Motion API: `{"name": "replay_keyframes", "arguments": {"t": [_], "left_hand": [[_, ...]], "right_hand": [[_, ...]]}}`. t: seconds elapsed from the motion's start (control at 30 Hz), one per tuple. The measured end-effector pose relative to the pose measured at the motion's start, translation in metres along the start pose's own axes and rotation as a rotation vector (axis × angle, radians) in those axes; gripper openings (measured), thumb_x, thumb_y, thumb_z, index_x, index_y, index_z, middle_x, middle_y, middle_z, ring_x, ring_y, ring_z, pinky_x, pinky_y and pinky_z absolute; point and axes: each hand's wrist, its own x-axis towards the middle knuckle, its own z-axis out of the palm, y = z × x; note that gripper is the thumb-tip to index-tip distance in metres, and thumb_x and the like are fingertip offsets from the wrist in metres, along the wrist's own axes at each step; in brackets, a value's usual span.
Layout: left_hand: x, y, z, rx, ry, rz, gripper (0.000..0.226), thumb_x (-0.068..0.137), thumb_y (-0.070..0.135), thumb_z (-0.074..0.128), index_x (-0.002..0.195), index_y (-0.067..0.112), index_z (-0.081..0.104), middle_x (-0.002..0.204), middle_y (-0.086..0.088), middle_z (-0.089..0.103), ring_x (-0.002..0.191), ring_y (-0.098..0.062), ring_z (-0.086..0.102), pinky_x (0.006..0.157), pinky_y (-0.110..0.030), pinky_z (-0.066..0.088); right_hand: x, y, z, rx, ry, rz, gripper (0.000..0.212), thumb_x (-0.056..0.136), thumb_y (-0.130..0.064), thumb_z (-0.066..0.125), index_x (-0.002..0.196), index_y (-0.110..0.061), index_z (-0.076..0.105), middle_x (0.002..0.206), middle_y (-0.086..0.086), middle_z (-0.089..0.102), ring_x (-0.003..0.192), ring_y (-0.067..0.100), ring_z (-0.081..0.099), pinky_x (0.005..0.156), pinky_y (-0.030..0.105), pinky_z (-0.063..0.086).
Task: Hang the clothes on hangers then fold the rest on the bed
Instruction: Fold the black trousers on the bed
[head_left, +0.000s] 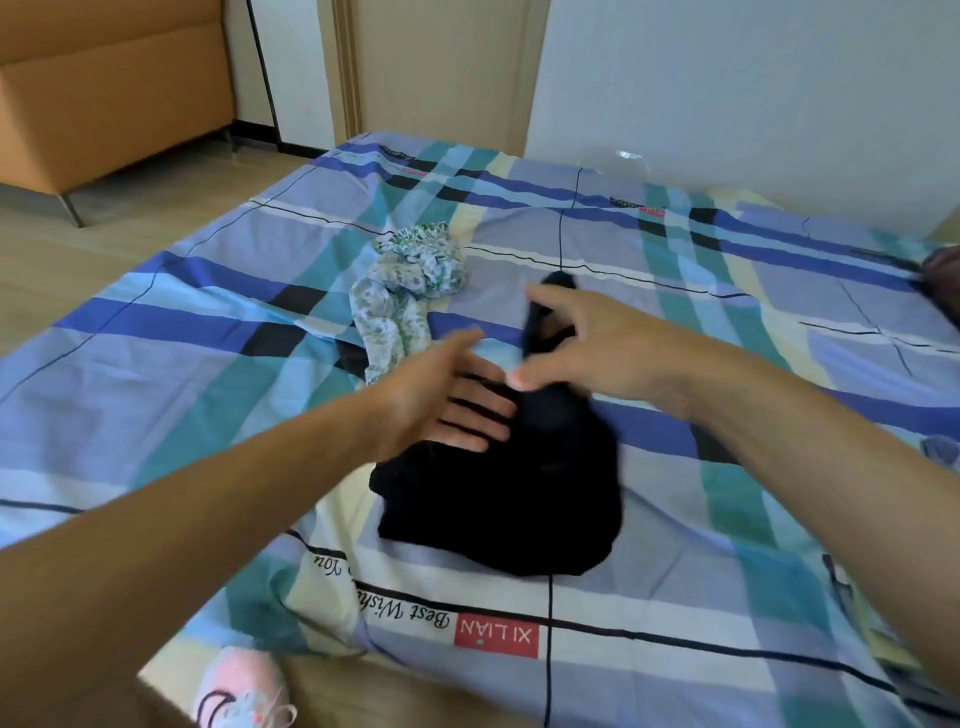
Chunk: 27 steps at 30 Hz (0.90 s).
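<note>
left hand (447, 397) lies flat on black garment (509, 493) near front bed (675, 597) edge; right hand (587, 345) seemingly pinches its raised end.

The right hand (587, 343) is showing blurred at the fingertips and is covering part of the black garment (498, 493) strip it is pinching. The left hand (447, 400) is hiding the garment's far-left part. A slipper (244, 691) is running off the bottom edge, and a sofa (104, 93) off the left. A dark thing (943, 275) is getting cut by the right edge, with too little showing to name.
</note>
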Motion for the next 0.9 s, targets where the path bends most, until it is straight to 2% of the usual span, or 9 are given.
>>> {"name": "replay_keyframes", "arguments": {"t": [0.1, 0.17, 0.2, 0.3, 0.43, 0.53, 0.6, 0.73, 0.9], "left_hand": [[-0.006, -0.011, -0.028, -0.005, 0.096, -0.061, 0.049, 0.095, 0.061, 0.051, 0.116, 0.019, 0.066, 0.101, -0.008, 0.074, 0.081, -0.023, 0.072, 0.066, -0.033, 0.058], [-0.003, -0.030, -0.035, 0.138, 0.212, -0.042, 0.031, 0.092, 0.021, 0.070, 0.121, 0.017, 0.061, 0.097, -0.008, 0.071, 0.076, -0.020, 0.068, 0.063, -0.032, 0.056], [0.002, -0.040, -0.037, 0.179, 0.273, -0.025, 0.040, 0.088, 0.002, 0.069, 0.125, 0.014, 0.057, 0.092, -0.011, 0.069, 0.072, -0.021, 0.066, 0.060, -0.032, 0.054], [0.008, -0.052, -0.037, 0.258, 0.428, 0.073, 0.048, 0.084, -0.011, 0.057, 0.125, 0.015, 0.053, 0.094, -0.023, 0.067, 0.073, -0.026, 0.063, 0.068, -0.044, 0.057], [0.010, -0.048, -0.046, 0.428, 0.632, 0.224, 0.035, 0.082, -0.006, 0.046, 0.104, 0.020, 0.051, 0.092, -0.023, 0.065, 0.065, -0.026, 0.056, 0.057, -0.037, 0.046], [0.012, -0.051, -0.053, 0.777, 0.604, 0.267, 0.005, 0.092, 0.025, 0.053, 0.093, 0.025, 0.058, 0.090, -0.008, 0.062, 0.079, -0.026, 0.061, 0.066, -0.033, 0.046], [0.014, -0.060, -0.049, 0.962, 0.469, 0.156, 0.035, 0.090, 0.057, 0.056, 0.104, 0.025, 0.058, 0.105, -0.002, 0.057, 0.097, -0.026, 0.059, 0.085, -0.037, 0.048], [0.011, -0.069, -0.033, 0.800, 0.425, 0.051, 0.074, 0.085, 0.051, 0.073, 0.133, 0.010, 0.034, 0.118, -0.003, 0.048, 0.105, -0.020, 0.051, 0.088, -0.031, 0.039], [0.002, -0.057, -0.034, 0.408, 0.386, -0.082, 0.061, 0.085, 0.039, 0.076, 0.130, 0.019, 0.040, 0.122, 0.002, 0.049, 0.103, -0.017, 0.057, 0.090, -0.033, 0.047]], "right_hand": [[0.008, -0.005, 0.027, 0.184, -0.155, 0.001, 0.087, 0.094, -0.029, 0.070, 0.161, -0.034, 0.014, 0.139, -0.006, 0.047, 0.103, 0.014, 0.067, 0.075, 0.017, 0.055], [0.016, 0.012, 0.042, 0.072, -0.112, 0.008, 0.079, 0.096, -0.033, 0.068, 0.159, -0.036, 0.020, 0.144, -0.007, 0.048, 0.111, 0.016, 0.064, 0.090, 0.024, 0.051], [0.019, 0.023, 0.048, 0.043, -0.066, 0.008, 0.075, 0.096, -0.032, 0.068, 0.158, -0.033, 0.026, 0.144, -0.005, 0.050, 0.114, 0.014, 0.062, 0.096, 0.028, 0.048], [0.021, 0.058, 0.059, 0.044, 0.123, -0.026, 0.057, 0.095, -0.023, 0.069, 0.147, -0.025, 0.047, 0.133, -0.004, 0.058, 0.117, 0.009, 0.059, 0.104, 0.032, 0.048], [0.017, 0.090, 0.075, -0.060, 0.279, -0.144, 0.048, 0.096, -0.026, 0.066, 0.142, -0.023, 0.053, 0.142, -0.003, 0.051, 0.131, 0.012, 0.049, 0.115, 0.034, 0.038], [0.014, 0.109, 0.112, -0.273, 0.082, -0.132, 0.060, 0.101, -0.040, 0.056, 0.156, -0.026, 0.036, 0.165, 0.005, 0.023, 0.152, 0.022, 0.022, 0.124, 0.038, 0.021], [0.009, 0.119, 0.130, -0.311, 0.009, -0.092, 0.063, 0.103, -0.046, 0.050, 0.159, -0.033, 0.026, 0.170, 0.001, 0.006, 0.156, 0.021, 0.005, 0.126, 0.039, 0.014], [0.005, 0.122, 0.126, 0.094, 0.301, 0.069, 0.061, 0.092, -0.036, 0.070, 0.148, -0.035, 0.046, 0.157, 0.001, 0.025, 0.142, 0.021, 0.035, 0.116, 0.032, 0.031], [0.006, 0.121, 0.120, 0.581, 0.262, 0.236, 0.050, 0.084, -0.023, 0.081, 0.125, -0.040, 0.059, 0.134, -0.002, 0.050, 0.114, 0.016, 0.055, 0.094, 0.031, 0.052]]}}
